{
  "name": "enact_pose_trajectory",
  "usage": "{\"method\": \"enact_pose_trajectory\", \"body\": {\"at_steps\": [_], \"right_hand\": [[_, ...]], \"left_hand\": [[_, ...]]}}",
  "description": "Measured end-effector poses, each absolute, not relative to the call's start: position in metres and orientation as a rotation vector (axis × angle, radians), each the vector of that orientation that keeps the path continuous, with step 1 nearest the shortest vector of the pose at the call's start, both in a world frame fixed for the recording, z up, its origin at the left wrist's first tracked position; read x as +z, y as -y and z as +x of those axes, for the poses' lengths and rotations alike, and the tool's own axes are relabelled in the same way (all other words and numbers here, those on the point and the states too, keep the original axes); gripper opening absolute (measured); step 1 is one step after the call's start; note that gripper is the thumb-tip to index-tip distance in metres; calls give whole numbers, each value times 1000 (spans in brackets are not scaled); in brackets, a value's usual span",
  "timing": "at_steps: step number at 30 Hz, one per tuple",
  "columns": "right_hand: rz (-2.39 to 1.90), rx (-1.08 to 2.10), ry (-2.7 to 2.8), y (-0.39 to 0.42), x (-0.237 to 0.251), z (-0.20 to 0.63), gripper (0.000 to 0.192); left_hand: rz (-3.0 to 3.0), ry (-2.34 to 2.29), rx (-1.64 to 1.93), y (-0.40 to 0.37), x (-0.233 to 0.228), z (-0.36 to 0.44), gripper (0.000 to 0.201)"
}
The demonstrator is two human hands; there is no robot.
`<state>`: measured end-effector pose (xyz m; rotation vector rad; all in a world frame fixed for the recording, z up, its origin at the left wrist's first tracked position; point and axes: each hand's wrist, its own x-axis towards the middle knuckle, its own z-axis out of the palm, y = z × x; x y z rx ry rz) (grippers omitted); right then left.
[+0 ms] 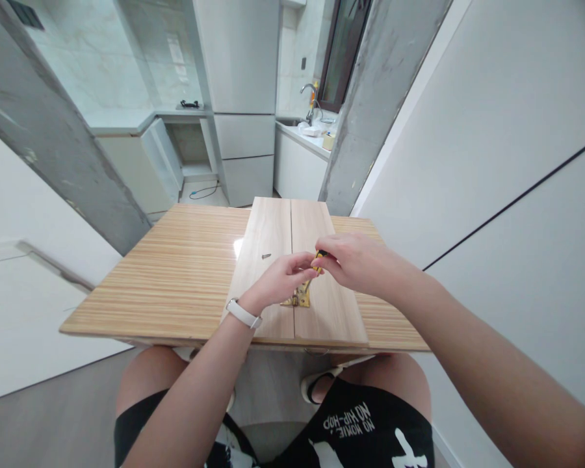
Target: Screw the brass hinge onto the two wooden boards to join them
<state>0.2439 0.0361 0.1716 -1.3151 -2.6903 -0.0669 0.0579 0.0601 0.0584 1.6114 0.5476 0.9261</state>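
My right hand (347, 259) grips a screwdriver (319, 256) with a yellow and black handle. At the lower end of that handle, the fingers of my left hand (288, 278) are pinched together against it; a white-banded watch is on the wrist. The shaft slants down to a brass hinge (304, 299), which spans the seam between a left wooden board (268, 224) and a right wooden board (329, 312). Part of the hinge is hidden by my left hand, and I cannot make out the screwdriver's tip. On the left board lie small screws (266, 256).
Under the boards is a striped wooden table (175, 273), its front edge above my knees. A white panelled wall (492, 162) stands close on the right. Beyond the table are a fridge (246, 136) and a sink counter (302, 146) with a tap.
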Motion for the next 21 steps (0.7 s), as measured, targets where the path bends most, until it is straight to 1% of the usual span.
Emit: {"method": "enact_pose_trajectory", "body": {"at_steps": [3, 9, 13, 17, 21], "right_hand": [[-1324, -86, 2686, -35, 171, 244, 23], [-1331, -83, 2675, -33, 170, 240, 24], [-1331, -80, 2676, -35, 171, 238, 24], [-1336, -102, 2674, -36, 169, 237, 25], [-1379, -131, 2644, -33, 169, 233, 27]], "left_hand": [[1641, -553, 944, -61, 58, 56, 17], [1740, -803, 1079, -41, 68, 58, 23], [1685, -971, 1255, -31, 66, 65, 12], [1775, -1006, 1248, -33, 62, 66, 8], [1851, -1009, 1212, -38, 64, 60, 9]]}}
